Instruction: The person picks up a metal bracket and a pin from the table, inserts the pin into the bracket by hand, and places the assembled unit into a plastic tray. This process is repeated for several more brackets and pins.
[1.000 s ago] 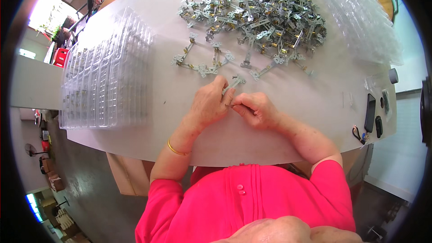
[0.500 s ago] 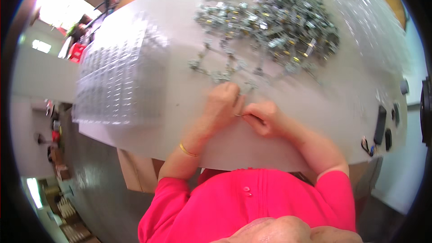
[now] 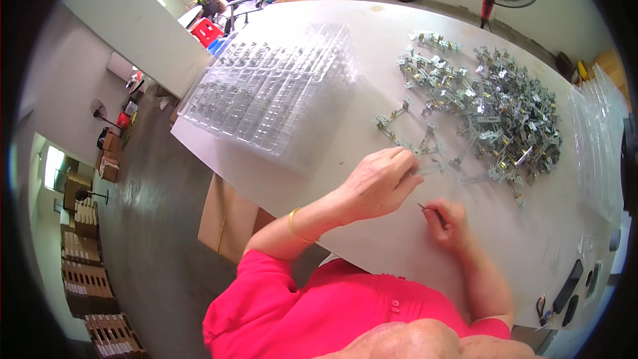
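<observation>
My left hand [image 3: 377,185] is raised over the white table, its fingers curled and pinched together. At its fingertips shows a small grey metal part [image 3: 417,172], mostly hidden by the fingers. My right hand [image 3: 450,225] is closed in front of my chest, a little to the right of and nearer than the left. From its pinch sticks out the short tip of a thin metal piece [image 3: 423,206]; the rest is inside the hand. Beyond both hands lies a heap of small metal brackets [image 3: 512,116], some with brass-coloured bits. Several linked brackets [image 3: 393,134] are strewn just past my left hand.
Stacked clear plastic trays [image 3: 266,103] with rows of metal parts stand at the left of the table. More clear plastic trays [image 3: 598,146] lie along the right edge. A black oblong object [image 3: 568,286] and small items sit near right. A cardboard box [image 3: 229,219] stands below the table's left edge.
My view has turned left, so the table things appear farther right. My hands, close together before, are now apart, the left lifted toward the loose brackets. The right still holds the thin piece.
</observation>
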`<state>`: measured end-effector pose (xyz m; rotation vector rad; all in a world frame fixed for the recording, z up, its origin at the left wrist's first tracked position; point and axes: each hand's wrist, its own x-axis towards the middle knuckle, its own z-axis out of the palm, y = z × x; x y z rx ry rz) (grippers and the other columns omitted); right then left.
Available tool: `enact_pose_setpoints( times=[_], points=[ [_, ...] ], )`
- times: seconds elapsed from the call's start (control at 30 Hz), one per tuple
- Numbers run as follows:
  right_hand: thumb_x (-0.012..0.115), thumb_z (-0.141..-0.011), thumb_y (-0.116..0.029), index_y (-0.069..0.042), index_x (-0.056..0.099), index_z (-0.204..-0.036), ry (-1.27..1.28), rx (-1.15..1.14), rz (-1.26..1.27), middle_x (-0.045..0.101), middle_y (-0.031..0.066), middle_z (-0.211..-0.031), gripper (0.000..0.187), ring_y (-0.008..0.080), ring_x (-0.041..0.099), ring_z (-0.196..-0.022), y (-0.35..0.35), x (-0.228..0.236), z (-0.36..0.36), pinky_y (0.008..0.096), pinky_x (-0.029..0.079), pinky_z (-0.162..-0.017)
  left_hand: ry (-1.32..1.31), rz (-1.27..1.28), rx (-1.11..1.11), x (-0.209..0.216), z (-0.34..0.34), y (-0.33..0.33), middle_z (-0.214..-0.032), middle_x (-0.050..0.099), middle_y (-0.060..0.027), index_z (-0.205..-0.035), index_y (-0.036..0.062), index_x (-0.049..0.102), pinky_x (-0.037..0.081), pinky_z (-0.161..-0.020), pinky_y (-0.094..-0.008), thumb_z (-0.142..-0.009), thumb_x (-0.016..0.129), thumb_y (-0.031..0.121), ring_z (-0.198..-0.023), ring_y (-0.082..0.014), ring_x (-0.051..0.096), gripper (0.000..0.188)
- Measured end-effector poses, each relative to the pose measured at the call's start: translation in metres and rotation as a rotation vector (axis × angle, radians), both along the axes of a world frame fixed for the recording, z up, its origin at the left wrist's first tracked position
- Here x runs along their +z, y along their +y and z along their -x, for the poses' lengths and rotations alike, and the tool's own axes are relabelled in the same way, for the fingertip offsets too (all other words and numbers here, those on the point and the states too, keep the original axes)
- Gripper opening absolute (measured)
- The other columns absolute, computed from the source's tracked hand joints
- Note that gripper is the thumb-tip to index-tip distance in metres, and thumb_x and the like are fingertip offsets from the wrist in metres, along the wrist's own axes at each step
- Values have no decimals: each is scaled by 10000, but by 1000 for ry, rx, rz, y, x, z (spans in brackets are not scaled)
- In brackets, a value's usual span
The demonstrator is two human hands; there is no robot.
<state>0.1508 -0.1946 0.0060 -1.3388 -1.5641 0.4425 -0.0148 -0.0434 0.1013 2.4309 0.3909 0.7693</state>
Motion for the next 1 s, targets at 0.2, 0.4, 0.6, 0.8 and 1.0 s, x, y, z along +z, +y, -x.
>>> enact_pose_setpoints(
  times=[0.2,0.4,0.6,0.8,1.0],
  points=[
    [664,-859,27,-43,597,-883,57,-26,55,526,67,-613,101,156,489,-472,-3,-3,-5,301,369,-457,-14,48,71,76,48,9,-782,609,-84,-936,4,635,488,-639,-285,-838,732,29,-684,-167,605,140],
    [655,-881,13,-42,596,-884,55,-40,59,514,57,-603,80,132,467,-461,-2,-4,-6,280,358,-453,-137,127,425,114,93,77,-773,608,22,-928,6,665,457,-623,-223,-915,688,80,-696,-40,527,79],
    [641,-899,3,-38,593,-887,104,-99,127,516,30,-596,64,92,465,-477,-4,-7,-6,263,346,-454,-200,130,644,137,131,179,-734,607,18,-929,1,672,448,-581,-190,-949,669,149,-641,-39,538,149],
    [603,-939,-22,-45,593,-888,253,-153,167,523,-17,-592,56,51,466,-497,-3,-10,-6,236,346,-461,-150,161,744,104,143,270,-663,648,-33,-837,-7,697,462,-531,-258,-884,722,215,-560,-88,575,229],
    [599,-956,-49,-43,601,-904,354,-200,218,535,-32,-599,52,33,480,-514,-3,-15,-7,216,363,-473,120,150,862,82,128,303,-665,678,-81,-801,20,708,508,-594,-298,-811,761,292,-603,-136,643,277]
  ],
)
